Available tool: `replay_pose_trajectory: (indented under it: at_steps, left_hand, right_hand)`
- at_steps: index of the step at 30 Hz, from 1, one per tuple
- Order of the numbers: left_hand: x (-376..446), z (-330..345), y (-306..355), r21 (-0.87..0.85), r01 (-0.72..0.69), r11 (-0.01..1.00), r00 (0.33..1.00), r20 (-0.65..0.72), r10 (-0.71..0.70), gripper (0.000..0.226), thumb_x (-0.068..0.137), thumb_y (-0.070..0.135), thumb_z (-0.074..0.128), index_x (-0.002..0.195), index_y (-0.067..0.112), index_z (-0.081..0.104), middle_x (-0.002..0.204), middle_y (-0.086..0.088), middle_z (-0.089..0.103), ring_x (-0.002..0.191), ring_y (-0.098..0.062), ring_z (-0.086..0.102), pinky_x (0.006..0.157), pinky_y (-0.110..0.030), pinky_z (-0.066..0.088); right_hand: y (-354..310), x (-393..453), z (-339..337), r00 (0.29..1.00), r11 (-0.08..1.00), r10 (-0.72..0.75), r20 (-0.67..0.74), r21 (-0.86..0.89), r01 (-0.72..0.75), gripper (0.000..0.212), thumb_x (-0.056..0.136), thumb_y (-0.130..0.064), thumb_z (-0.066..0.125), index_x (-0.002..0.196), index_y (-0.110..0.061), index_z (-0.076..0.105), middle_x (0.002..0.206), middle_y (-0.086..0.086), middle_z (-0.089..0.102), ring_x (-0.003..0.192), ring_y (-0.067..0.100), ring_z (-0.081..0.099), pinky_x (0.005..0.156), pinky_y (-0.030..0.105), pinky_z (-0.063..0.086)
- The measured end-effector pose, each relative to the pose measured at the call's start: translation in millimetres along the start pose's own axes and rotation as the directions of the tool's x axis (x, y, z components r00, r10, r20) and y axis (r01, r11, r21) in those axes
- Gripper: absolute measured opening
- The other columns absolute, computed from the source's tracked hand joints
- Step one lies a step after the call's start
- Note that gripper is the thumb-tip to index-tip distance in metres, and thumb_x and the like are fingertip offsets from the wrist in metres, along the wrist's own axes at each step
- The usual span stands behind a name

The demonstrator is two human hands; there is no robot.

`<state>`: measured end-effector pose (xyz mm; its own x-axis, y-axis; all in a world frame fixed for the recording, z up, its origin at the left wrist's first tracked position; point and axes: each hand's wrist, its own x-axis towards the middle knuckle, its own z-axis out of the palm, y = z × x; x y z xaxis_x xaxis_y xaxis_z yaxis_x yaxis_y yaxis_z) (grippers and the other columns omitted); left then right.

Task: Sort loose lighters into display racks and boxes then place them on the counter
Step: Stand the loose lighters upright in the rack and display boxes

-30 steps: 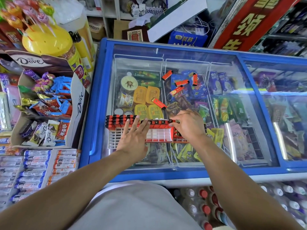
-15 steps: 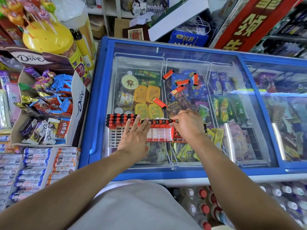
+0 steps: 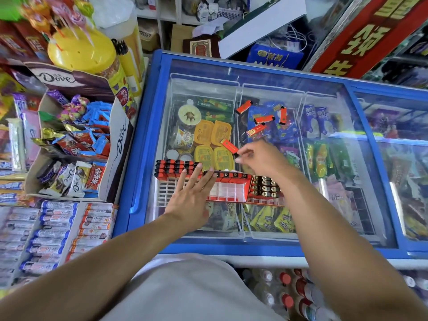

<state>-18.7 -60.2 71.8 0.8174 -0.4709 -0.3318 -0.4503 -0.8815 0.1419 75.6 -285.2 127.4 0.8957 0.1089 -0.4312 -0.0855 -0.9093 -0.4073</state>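
Several red lighters lie loose on the freezer's glass lid (image 3: 289, 93), among them one at the top (image 3: 243, 107) and one lower (image 3: 256, 129). My right hand (image 3: 259, 158) pinches the near black end of another red lighter (image 3: 228, 145), which still lies on the glass. My left hand (image 3: 192, 193) rests flat, fingers apart, on a white display rack (image 3: 166, 193) with rows of black-topped lighters (image 3: 172, 169). A red and white box (image 3: 231, 189) with one row of lighters stands beside it. To its right is a rack of gold-topped lighters (image 3: 265, 187).
A Dove carton of sweets (image 3: 76, 140) and a yellow lollipop tub (image 3: 81, 49) stand left of the freezer's blue frame (image 3: 136, 144). Boxed goods (image 3: 58, 228) lie at lower left. Bottles (image 3: 289, 290) stand below the front edge.
My right hand has left the box's lighter row and moved up and forward onto the loose red lighter. My left hand stays flat on the white rack.
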Motion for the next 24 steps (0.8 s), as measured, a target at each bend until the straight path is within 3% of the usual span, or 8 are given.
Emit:
replay_pose_trajectory:
  at_steps: [4, 7, 10, 13, 17, 20, 24]
  left_hand:
    - [-2.3, 10.8, -10.8, 0.004, -0.047, 0.999, 0.999, -0.024, 0.047, 0.094, 0.099, 0.05, 0.044, 0.155, 0.021, -0.026, 0.16, 0.001, -0.038, 0.144, -0.025, -0.041, 0.121, -0.055, -0.015]
    - [-9.0, 14.1, -17.4, -0.015, -0.001, 1.0, 0.998, -0.056, 0.0, 0.096, 0.098, 0.049, 0.047, 0.156, 0.022, -0.025, 0.159, -0.001, -0.041, 0.144, -0.024, -0.041, 0.122, -0.054, -0.015]
    - [-18.3, 18.0, -30.0, -0.07, 0.097, 0.993, 0.986, -0.131, -0.106, 0.098, 0.094, 0.043, 0.056, 0.16, 0.022, -0.014, 0.165, -0.004, -0.028, 0.15, -0.026, -0.031, 0.123, -0.054, -0.011]
    - [-22.8, 22.7, -40.8, -0.108, 0.162, 0.981, 0.975, -0.137, -0.176, 0.102, 0.089, 0.042, 0.064, 0.162, 0.023, -0.006, 0.168, -0.005, -0.017, 0.153, -0.027, -0.023, 0.124, -0.055, -0.007]
    - [-20.8, 22.7, -42.7, -0.077, 0.158, 0.985, 0.98, -0.112, -0.166, 0.105, 0.091, 0.043, 0.06, 0.159, 0.026, -0.018, 0.166, -0.004, -0.024, 0.151, -0.027, -0.028, 0.122, -0.055, -0.013]
    - [-18.2, 22.5, -41.9, -0.086, 0.166, 0.982, 0.977, -0.121, -0.176, 0.107, 0.09, 0.042, 0.061, 0.158, 0.026, -0.02, 0.166, -0.004, -0.025, 0.15, -0.027, -0.029, 0.12, -0.054, -0.017]
    - [-18.2, 19.7, -39.8, -0.075, 0.181, 0.981, 0.976, -0.109, -0.188, 0.11, 0.09, 0.043, 0.06, 0.155, 0.027, -0.028, 0.164, -0.004, -0.03, 0.148, -0.027, -0.035, 0.12, -0.055, -0.019]
  right_hand:
    - [-13.5, 44.6, 14.5, 0.993, 0.999, 0.043, -0.11, -0.002, -0.043, 0.029, 0.096, -0.029, 0.066, 0.121, -0.015, 0.068, 0.111, 0.0, 0.071, 0.084, 0.014, 0.068, 0.082, 0.035, 0.056]
    - [-8.6, 73.0, 35.4, 0.982, 0.982, 0.168, -0.09, -0.075, -0.175, 0.028, 0.091, -0.038, 0.07, 0.103, -0.012, 0.069, 0.087, -0.001, 0.068, 0.074, 0.014, 0.066, 0.07, 0.032, 0.054]
    - [-2.5, 85.4, 46.4, 0.97, 0.963, 0.237, -0.052, -0.115, -0.242, 0.027, 0.089, -0.038, 0.073, 0.093, -0.012, 0.067, 0.081, 0.0, 0.065, 0.074, 0.016, 0.065, 0.074, 0.035, 0.055]
    - [-2.8, 81.0, 45.2, 0.97, 0.972, 0.227, -0.084, -0.045, -0.232, 0.018, 0.091, -0.031, 0.072, 0.096, -0.016, 0.065, 0.085, -0.002, 0.064, 0.071, 0.01, 0.06, 0.061, 0.027, 0.043]
    - [-12.1, 51.1, 30.2, 0.968, 0.973, 0.144, -0.203, 0.206, -0.101, 0.015, 0.091, -0.027, 0.074, 0.101, -0.024, 0.063, 0.092, -0.01, 0.064, 0.072, 0.001, 0.057, 0.056, 0.02, 0.039]
    - [-21.5, 13.1, 16.6, 0.955, 0.954, 0.012, -0.296, 0.288, 0.078, 0.014, 0.093, -0.019, 0.069, 0.106, -0.024, 0.067, 0.09, -0.015, 0.063, 0.073, -0.004, 0.057, 0.054, 0.008, 0.037]
    - [-27.0, -33.2, 18.5, 0.932, 0.933, -0.145, -0.331, 0.267, 0.24, 0.014, 0.092, -0.011, 0.067, 0.103, -0.02, 0.065, 0.081, -0.01, 0.062, 0.07, 0.0, 0.057, 0.06, 0.014, 0.044]
